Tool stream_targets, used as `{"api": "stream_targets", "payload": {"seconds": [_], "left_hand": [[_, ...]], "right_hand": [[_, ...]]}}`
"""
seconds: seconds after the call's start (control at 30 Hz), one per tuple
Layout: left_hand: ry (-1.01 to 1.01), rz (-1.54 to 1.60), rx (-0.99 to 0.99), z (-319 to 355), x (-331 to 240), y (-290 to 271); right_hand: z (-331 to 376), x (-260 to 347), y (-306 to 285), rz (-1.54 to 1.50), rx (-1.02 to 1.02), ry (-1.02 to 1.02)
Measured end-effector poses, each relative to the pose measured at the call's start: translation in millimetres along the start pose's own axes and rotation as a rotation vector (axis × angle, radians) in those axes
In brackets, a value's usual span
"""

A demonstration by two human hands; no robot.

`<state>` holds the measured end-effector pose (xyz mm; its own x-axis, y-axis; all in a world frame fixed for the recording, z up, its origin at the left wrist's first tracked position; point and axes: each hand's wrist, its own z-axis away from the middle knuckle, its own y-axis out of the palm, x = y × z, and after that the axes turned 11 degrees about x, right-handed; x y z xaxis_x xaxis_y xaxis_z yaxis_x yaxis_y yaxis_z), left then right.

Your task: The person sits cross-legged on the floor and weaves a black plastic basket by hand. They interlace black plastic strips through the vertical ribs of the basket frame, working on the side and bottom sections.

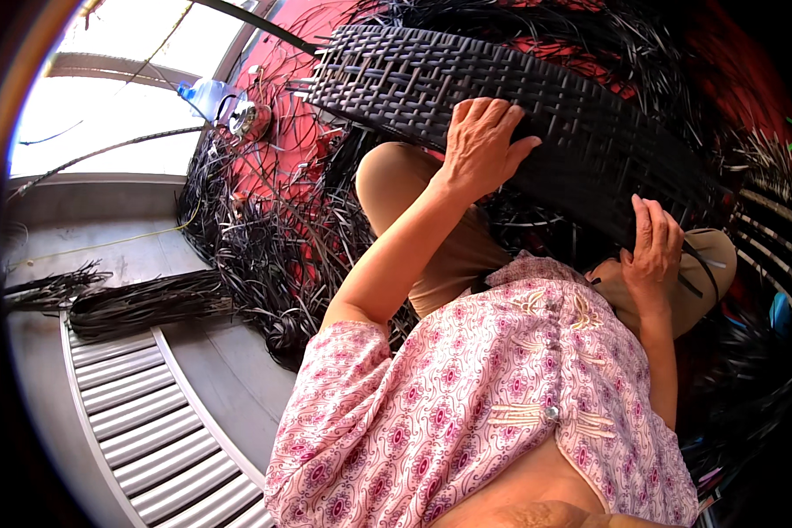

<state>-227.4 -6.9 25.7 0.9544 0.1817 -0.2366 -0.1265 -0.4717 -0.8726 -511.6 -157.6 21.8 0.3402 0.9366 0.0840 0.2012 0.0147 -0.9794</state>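
Note:
A long curved panel [396, 84] of woven black strips lies across my bent knees, with loose strip ends at its left end. My left hand [484, 145] rests on the weave near its middle, fingers over the surface and thumb stretched apart. Farther right, my right hand [656, 242] holds the panel's near edge, its fingers on top and its thumb at the rim. A thin black strip [702, 268] hangs beside that hand. The panel's underside is hidden, and its right half is dark.
Tangled black strips [255, 238] pile up at the left on a red floor covering [282, 132]. A bundle of strips [150, 304] lies across a slatted metal rack [154, 422]. A clear bottle with a blue cap [204, 95] stands at the far left. More strips lie behind the panel.

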Motion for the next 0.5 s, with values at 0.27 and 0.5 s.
{"api": "stream_targets", "payload": {"seconds": [0.27, 0.5], "left_hand": [[-0.068, 0.096, 0.083, 23.1, 40.6, -24.5], [-0.183, 0.115, 0.129, 25.0, 64.4, -61.0]], "right_hand": [[1.0, 3.5, -2.1, 0.004, 0.005, -0.01], [7.6, 10.1, 2.5, -0.001, -0.009, -0.005]]}}
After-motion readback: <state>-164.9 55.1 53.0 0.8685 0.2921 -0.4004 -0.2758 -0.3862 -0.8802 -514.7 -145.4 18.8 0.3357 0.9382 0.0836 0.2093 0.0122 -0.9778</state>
